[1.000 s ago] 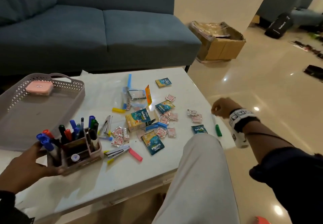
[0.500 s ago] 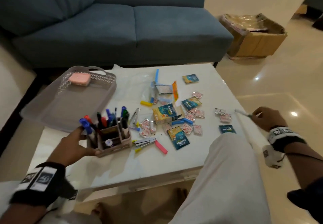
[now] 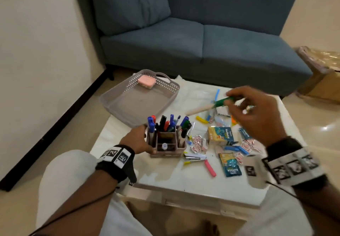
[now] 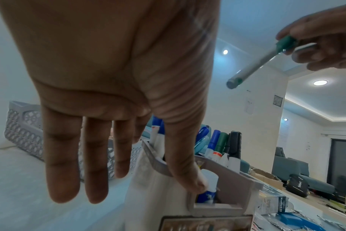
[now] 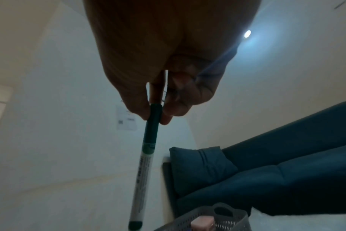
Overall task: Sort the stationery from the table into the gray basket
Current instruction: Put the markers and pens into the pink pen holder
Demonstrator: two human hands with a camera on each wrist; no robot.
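The gray basket sits at the table's far left corner with a pink box inside; its rim also shows in the right wrist view. My left hand grips a brown pen holder full of markers, just in front of the basket. In the left wrist view its thumb hooks over the holder's wall while the fingers lie straight along the outside. My right hand pinches a green-capped white marker by its cap, in the air right of the basket. The marker points toward the basket.
Loose items cover the white table's right half: a stapler, a pink highlighter, a yellow box, several small packets and clips. A blue sofa stands behind the table, a cardboard box at the right. My knees border the near edge.
My right hand took the green marker from the table's right edge and carried it up and left over the table. My left hand stayed on the pen holder. The view swung left.
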